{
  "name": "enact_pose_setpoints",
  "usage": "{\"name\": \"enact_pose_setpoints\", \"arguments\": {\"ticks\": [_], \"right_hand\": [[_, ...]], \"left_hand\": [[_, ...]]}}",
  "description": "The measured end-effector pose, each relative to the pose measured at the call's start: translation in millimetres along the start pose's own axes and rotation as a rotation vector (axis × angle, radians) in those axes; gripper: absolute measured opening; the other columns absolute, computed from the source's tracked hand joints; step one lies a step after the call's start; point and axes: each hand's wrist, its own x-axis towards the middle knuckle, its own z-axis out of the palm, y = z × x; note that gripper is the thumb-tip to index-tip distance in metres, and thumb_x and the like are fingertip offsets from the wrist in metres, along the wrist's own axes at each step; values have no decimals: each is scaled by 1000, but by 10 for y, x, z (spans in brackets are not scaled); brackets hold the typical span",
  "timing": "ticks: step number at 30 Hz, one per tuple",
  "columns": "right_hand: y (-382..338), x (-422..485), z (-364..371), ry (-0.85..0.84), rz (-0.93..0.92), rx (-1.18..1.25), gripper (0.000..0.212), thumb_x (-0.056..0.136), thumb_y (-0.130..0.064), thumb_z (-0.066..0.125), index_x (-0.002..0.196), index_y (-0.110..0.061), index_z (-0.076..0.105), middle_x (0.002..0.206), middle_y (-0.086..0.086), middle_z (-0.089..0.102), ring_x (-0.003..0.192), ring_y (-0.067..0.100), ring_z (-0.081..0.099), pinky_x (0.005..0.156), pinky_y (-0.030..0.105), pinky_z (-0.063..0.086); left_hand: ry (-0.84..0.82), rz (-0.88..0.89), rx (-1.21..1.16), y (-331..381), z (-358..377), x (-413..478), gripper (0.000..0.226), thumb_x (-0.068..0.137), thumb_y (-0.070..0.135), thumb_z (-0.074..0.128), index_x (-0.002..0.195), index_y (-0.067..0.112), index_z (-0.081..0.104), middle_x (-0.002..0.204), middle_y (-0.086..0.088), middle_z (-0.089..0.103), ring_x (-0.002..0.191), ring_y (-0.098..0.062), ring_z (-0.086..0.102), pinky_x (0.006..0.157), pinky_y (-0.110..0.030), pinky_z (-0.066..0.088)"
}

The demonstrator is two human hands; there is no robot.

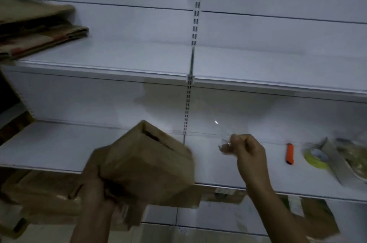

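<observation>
Cardboard box [151, 165], brown, slotted top, contents hidden, gripped by left hand [95, 181]; right hand [249, 153], 3 o'clock of box, pinches clear glossy film [224, 144].

The lower shelf [49, 149] is offering open surface at left and middle, behind the held cardboard box [151, 165]. An orange cutter [290, 153] and a tape roll [315, 158] are crowding its right end; folded cartons [39, 30] are blocking the upper shelf [258, 64] at left.

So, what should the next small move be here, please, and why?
Probably lay the clear film on the shelf: the right hand pinches it beside the cardboard box, which the left hand grips, so freeing that hand would let it open the box.
</observation>
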Motion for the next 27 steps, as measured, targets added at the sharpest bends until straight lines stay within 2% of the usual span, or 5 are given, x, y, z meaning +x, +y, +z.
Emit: {"name": "enact_pose_setpoints", "arguments": {"ticks": [4, 7, 12, 20, 27], "right_hand": [[122, -95, -63, -6, -123, -268, 19, 98, -12, 49, 112, -23, 55, 95, -11, 62, 82, -9, 59, 71, 3, 45], [91, -177, 9, -40, -252, -453, 39, 94, -7, 54, 130, -19, 45, 102, -10, 57, 88, 1, 55, 72, 2, 40], [77, -211, 329, 93, -527, -598, 14, 79, -6, 64, 93, -10, 66, 86, 3, 67, 82, 6, 57, 78, 12, 44], [100, 20, 246, 49, -94, -130, 31, 77, -39, 59, 98, -22, 73, 95, -9, 72, 86, 7, 66, 73, 21, 53], [252, 70, -188, 253, 228, -195, 33, 79, -21, 73, 105, -27, 52, 87, -8, 57, 75, 1, 55, 61, 14, 46]], "left_hand": [[-89, 116, 190, -193, 270, 53, 37, 99, 38, 46, 103, 4, 59, 86, -11, 58, 80, -26, 54, 71, -35, 45], [-273, 193, 385, -354, 515, 8, 54, 93, 49, 47, 79, -1, 60, 65, -18, 56, 66, -33, 58, 64, -44, 49], [-559, 208, 407, -601, 907, -242, 34, 89, 48, 51, 101, 19, 64, 94, -2, 70, 93, -26, 66, 82, -41, 54], [-747, 167, 279, -664, 1128, -75, 37, 86, 35, 51, 122, 38, 49, 105, 31, 61, 99, 8, 59, 90, -19, 50], [-883, -24, 293, -955, 1242, -52, 33, 91, 20, 53, 116, 42, 50, 112, 29, 59, 102, 7, 59, 90, -19, 49]]}}
